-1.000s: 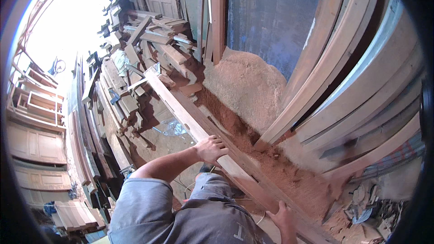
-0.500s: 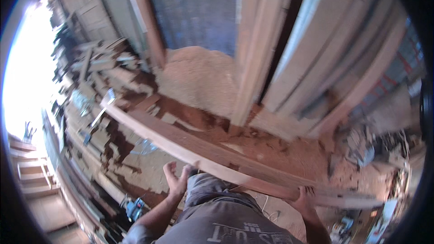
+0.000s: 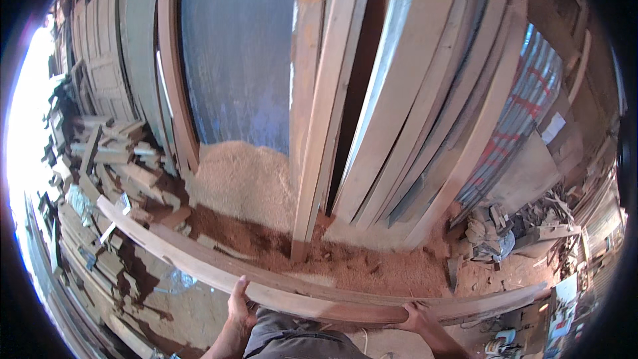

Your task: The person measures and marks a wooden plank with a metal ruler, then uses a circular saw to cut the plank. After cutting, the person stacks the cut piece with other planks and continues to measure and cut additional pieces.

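A long wooden beam (image 3: pixel 312 304) lies crosswise in front of my body, reaching from the scrap pile at left to the clutter at right. Slots show along its upper left part. My left hand (image 3: pixel 239 307) grips its near side left of my waist, thumb up against the edge and the other fingers mostly hidden. Farther right, my right hand (image 3: pixel 415 319) holds the same beam, thumb toward the left and fingers over its top.
Tall planks (image 3: pixel 405 106) and a blue-grey panel (image 3: pixel 239 53) stand upright ahead. A sawdust heap (image 3: pixel 242 176) lies at the panel's foot. Scrap wood (image 3: pixel 106 159) is piled at left. Corrugated metal sheet (image 3: pixel 515 119) and a heap of scraps (image 3: pixel 495 233) are at right.
My left hand, apart from the beam with fingers spread before, has closed on it. The beam sits lower in view and more level as the view shifted. My right hand keeps its hold.
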Motion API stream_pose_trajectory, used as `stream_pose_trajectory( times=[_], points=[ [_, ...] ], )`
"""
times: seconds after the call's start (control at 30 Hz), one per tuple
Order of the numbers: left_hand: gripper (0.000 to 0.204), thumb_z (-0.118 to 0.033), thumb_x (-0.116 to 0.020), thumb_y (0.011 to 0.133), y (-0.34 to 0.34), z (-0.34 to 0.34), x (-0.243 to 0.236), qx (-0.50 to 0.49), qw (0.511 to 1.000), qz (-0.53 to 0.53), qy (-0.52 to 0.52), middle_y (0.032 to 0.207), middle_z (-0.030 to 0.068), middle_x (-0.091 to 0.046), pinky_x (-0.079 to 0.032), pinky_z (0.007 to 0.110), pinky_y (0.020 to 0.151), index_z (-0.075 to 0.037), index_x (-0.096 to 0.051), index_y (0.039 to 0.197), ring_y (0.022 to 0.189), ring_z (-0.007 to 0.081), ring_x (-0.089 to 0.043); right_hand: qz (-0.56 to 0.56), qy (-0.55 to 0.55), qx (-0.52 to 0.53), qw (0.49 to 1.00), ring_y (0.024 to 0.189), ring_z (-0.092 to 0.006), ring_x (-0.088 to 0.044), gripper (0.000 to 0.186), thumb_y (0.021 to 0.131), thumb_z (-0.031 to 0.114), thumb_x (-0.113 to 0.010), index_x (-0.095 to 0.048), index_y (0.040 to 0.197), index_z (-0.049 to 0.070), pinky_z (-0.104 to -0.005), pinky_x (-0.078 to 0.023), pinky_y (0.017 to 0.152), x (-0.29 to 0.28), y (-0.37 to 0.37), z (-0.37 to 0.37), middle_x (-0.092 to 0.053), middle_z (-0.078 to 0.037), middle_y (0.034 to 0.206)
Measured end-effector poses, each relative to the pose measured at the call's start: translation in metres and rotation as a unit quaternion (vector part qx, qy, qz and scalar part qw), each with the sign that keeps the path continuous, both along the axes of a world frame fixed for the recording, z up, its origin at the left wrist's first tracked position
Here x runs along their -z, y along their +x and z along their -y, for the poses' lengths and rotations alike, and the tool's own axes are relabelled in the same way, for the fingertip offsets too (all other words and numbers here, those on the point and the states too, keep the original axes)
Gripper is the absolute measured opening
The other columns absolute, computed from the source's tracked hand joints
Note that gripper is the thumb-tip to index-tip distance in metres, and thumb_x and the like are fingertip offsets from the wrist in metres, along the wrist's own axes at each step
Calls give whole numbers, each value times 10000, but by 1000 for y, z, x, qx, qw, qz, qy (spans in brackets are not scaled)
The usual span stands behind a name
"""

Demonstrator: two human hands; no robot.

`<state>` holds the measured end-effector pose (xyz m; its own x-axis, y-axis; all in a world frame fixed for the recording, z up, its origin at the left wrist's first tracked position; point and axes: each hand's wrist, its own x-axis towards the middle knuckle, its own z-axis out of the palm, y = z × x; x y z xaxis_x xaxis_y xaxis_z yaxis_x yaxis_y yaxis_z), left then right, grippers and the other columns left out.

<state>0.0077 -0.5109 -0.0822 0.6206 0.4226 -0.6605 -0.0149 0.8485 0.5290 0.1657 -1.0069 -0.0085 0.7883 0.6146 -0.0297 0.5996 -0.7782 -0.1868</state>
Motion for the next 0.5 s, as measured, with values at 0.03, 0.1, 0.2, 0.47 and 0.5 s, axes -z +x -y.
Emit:
stream_pose_trajectory(
  times=[0.03, 0.1, 0.2, 0.47, 0.5],
  points=[
    [551, -506, -738, 957, 2, -6, -25, -5, 1000, 27, 4, 1342, 77, -667, -513, 415, 986, -127, -634, 1344, 1176, 246, -643, 14, 28, 1, 1000, 1127, -450, -707, 1020, 593, 840, -849, -751, 1169, 4, -536, -573, 999, 0, 3, 0, -730, -252, 1190],
    [571, -544, -760, 929, 8, -29, -54, -39, 999, 18, 20, 1308, 61, -669, -506, 412, 984, -153, -639, 1328, 1170, 246, -635, 44, 82, 9, 996, 1046, -425, -735, 956, 602, 798, -881, -762, 1110, -3, -531, -596, 946, -2, 11, 0, -750, -229, 1109],
    [654, -605, -815, 860, 13, -68, -158, -53, 991, 71, 104, 1289, 60, -656, -490, 450, 1014, -176, -639, 1321, 1207, 251, -605, 109, 95, -32, 989, 1048, -442, -732, 886, 654, 700, -918, -717, 1192, 25, -517, -620, 857, -94, 19, -76, -730, -248, 1106],
    [864, -703, -512, 1017, 70, -77, -277, -252, 857, 386, 232, 1462, 141, -555, -405, 531, 1166, -49, -409, 1572, 1386, 303, -516, 308, 248, -42, 917, 834, -346, -784, 838, 673, 790, -862, -762, 1036, 41, -461, -641, 770, -243, 26, -202, -761, -179, 922],
    [896, -728, -475, 1025, 98, -58, -262, -243, 843, 382, 290, 1496, 152, -542, -371, 529, 1196, -33, -395, 1585, 1416, 303, -494, 312, 252, -42, 915, 828, -344, -787, 854, 677, 800, -852, -759, 1057, 40, -468, -642, 771, -261, 24, -218, -764, -177, 917]
  ],
)
